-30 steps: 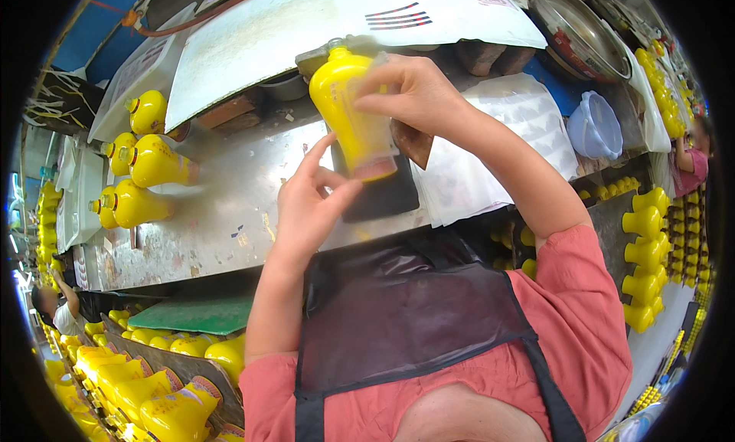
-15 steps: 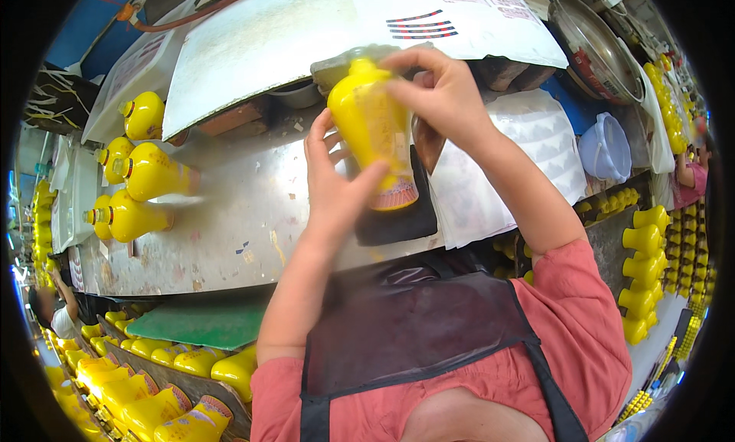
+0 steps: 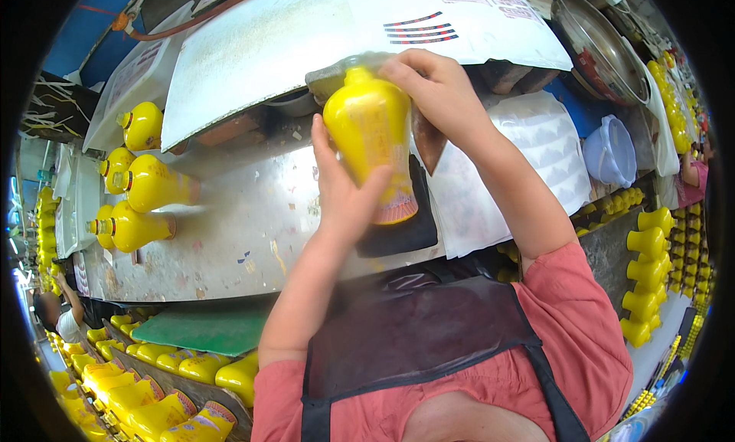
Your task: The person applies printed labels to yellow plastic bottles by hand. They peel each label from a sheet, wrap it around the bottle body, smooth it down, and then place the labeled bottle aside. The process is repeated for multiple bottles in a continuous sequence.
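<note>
A glossy yellow vase-shaped bottle point(image 3: 366, 124), with a printed band round its foot, tilts over a black pad point(image 3: 398, 239) on the metal worktop. My left hand point(image 3: 344, 181) wraps round its body from the left, the thumb across the front. At the bottle's shoulder, the fingers of my right hand point(image 3: 432, 86) are bent in a pinch; whatever is between the fingertips is too small to make out. A brown wedge-shaped flat piece point(image 3: 427, 143) points down from under the right palm and seems gripped there. Behind the bottle's neck lies a grey block or cloth point(image 3: 325, 82), partly hidden.
Several yellow bottles point(image 3: 157, 183) stand at the worktop's left. Dark narrow strips point(image 3: 421, 34) lie on a raised white board point(image 3: 253, 51). To the right are printed white sheets point(image 3: 475, 204) and a pale blue bucket point(image 3: 610, 151). Racks of bottles point(image 3: 126, 388) surround the bench.
The bottle has swung slightly more upright and nearer me at its foot. My left fingers have shifted round it, and my right hand stays by its shoulder.
</note>
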